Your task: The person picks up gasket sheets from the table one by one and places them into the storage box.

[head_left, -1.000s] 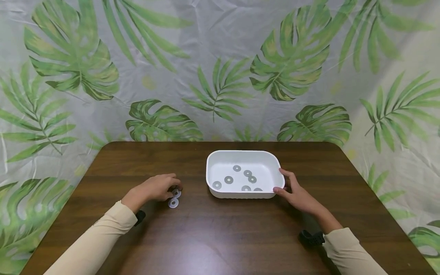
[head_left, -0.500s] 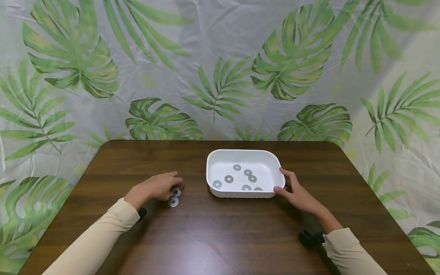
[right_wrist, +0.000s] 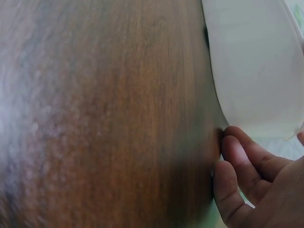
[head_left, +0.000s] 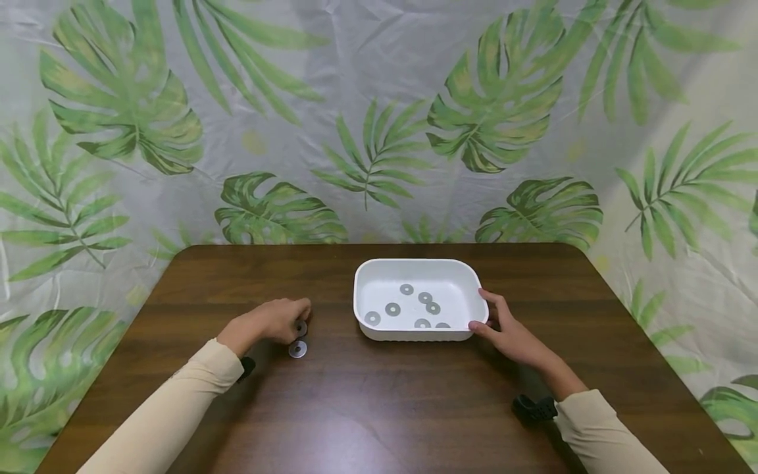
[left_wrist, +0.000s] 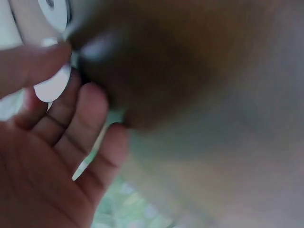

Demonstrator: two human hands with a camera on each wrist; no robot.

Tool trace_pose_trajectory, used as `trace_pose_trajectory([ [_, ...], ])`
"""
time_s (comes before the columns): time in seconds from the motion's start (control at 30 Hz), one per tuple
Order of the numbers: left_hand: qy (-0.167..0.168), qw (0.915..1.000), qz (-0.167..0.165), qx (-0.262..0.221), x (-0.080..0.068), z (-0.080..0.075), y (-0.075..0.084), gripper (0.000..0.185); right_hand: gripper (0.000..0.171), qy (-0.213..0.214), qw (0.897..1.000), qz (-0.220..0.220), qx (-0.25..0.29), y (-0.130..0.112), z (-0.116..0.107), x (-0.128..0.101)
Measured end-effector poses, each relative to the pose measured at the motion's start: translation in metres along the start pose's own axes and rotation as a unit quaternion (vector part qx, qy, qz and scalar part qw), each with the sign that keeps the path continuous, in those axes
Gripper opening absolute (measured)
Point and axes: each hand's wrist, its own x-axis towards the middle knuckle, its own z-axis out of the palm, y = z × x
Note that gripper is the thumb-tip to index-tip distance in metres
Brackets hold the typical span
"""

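Note:
My left hand [head_left: 274,321] is over the left part of the table, pinching a flat metal washer [left_wrist: 53,85] between thumb and fingers. Just in front of that hand, a second washer [head_left: 298,349] lies flat on the wood. To the right stands a white plastic tub [head_left: 417,335] with several grey washers [head_left: 393,309] scattered on its floor. My right hand [head_left: 506,334] holds the tub's right end, thumb at the near corner and index finger farther along the rim. In the right wrist view its other fingers [right_wrist: 224,178] sit low beside the tub, by the tabletop.
The brown wooden table [head_left: 367,408] has rounded far corners. Behind it hangs a pale curtain [head_left: 379,131] printed with green leaves. Dark bands [head_left: 535,408] are worn on both wrists.
My left fingers have closed on the upper washer and it now looks tilted and darker. The other loose washer, the tub and my right hand stay practically where they were.

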Motion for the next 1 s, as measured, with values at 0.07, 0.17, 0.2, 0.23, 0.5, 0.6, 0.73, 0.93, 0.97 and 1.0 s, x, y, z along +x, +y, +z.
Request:
trace_pose_trajectory([
  [0.07, 0.032, 0.9987, 0.019, -0.036, -0.003, 0.005, -0.007, 0.018, 0.077, 0.000, 1.000, -0.005, 0.000, -0.001, -0.001, 0.000],
  [0.17, 0.071, 0.9930, 0.040, -0.086, -0.007, 0.010, -0.016, 0.022, 0.078, 0.002, 1.000, -0.005, 0.000, -0.002, -0.002, -0.001],
  [0.2, 0.079, 0.9912, 0.042, -0.097, -0.008, 0.011, -0.018, 0.024, 0.078, 0.003, 1.000, -0.005, 0.001, -0.003, -0.003, -0.001],
  [0.23, 0.082, 0.9899, 0.044, -0.107, -0.008, 0.011, -0.019, 0.026, 0.078, 0.002, 1.000, -0.006, 0.001, -0.003, -0.003, -0.001],
  [0.5, 0.074, 0.9903, 0.035, -0.112, -0.013, 0.011, -0.023, 0.032, 0.078, 0.001, 1.000, -0.004, -0.004, -0.002, -0.002, -0.001],
  [0.6, 0.075, 0.9896, 0.033, -0.118, -0.014, 0.012, -0.023, 0.031, 0.078, 0.002, 1.000, -0.003, -0.007, -0.001, -0.002, -0.001],
  [0.73, 0.075, 0.9891, 0.031, -0.123, -0.015, 0.013, -0.023, 0.031, 0.077, 0.002, 1.000, 0.002, -0.009, -0.001, 0.000, -0.001],
  [0.93, 0.073, 0.9888, 0.024, -0.128, -0.017, 0.012, -0.022, 0.030, 0.077, 0.001, 1.000, 0.003, -0.007, -0.001, 0.001, 0.000],
  [0.97, 0.073, 0.9888, 0.022, -0.128, -0.017, 0.012, -0.022, 0.030, 0.077, 0.002, 1.000, 0.002, -0.005, -0.001, 0.001, 0.000],
  [1.0, 0.074, 0.9891, 0.025, -0.125, -0.017, 0.011, -0.022, 0.030, 0.077, 0.002, 1.000, 0.002, -0.004, -0.001, 0.002, 0.000],
])
